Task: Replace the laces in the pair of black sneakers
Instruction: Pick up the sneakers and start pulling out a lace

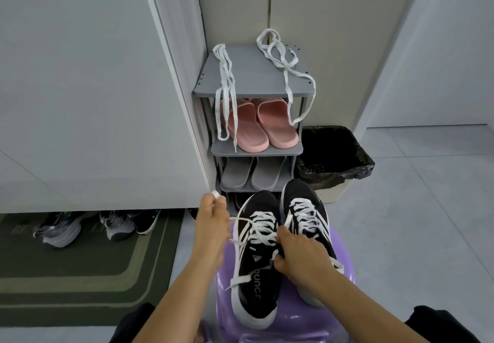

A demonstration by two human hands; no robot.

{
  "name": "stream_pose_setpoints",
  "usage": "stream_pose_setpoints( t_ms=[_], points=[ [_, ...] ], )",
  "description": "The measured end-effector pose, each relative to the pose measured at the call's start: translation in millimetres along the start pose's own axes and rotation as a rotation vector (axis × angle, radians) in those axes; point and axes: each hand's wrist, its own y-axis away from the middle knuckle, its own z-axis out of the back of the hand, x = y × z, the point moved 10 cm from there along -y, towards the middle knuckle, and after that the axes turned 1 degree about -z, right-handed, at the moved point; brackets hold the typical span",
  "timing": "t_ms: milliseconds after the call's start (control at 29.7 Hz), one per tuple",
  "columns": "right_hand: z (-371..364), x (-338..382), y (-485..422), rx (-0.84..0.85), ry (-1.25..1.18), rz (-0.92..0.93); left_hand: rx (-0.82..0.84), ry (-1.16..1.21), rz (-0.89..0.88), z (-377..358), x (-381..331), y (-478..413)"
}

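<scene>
Home entryway: shoe rack [248, 75] w/ slippers [263, 126], doormat [80, 270], lined bin [334, 155]

Left hand [212, 225] pinches lace [216, 194]; right hand [299, 255] grips lace

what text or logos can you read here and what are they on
"ounc": the letters legible on the insole of the left black sneaker; both ends of the word are unclear.
Tongue logo: a striped mark, with wording under it too small to read.
Green mat: faint lettering along its far edge, too blurred to read.
</scene>
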Motion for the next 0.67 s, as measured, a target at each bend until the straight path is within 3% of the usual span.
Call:
stream_pose_setpoints(
  t_ms=[101, 169, 270, 438, 539, 607, 674],
  points=[
    [-2, 6, 5, 0.031, 0.015, 0.018, -0.126, -0.290, -0.278, 18, -34, -10],
    [-1, 1, 7, 0.037, 0.027, -0.001, -0.166, -0.393, -0.368, 26, -44, -13],
    [-1, -8, 8, 0.056, -0.020, -0.020, -0.012, -0.511, -0.280, 17, -32, -18],
    [-10, -8, 8, 0.232, -0.345, 0.035, 0.543, -0.787, 0.016, -34, 36, 13],
    [-2, -8, 7, 0.318, -0.514, 0.061, 0.588, -1.044, -0.062, -44, 50, 24],
    [8, -12, 5, 0.313, -0.542, 0.052, 0.566, -0.997, -0.046, -43, 50, 24],
    [29, -31, -3, 0.197, -0.503, -0.008, 0.569, -0.928, -0.018, -41, 50, 22]
  ],
)
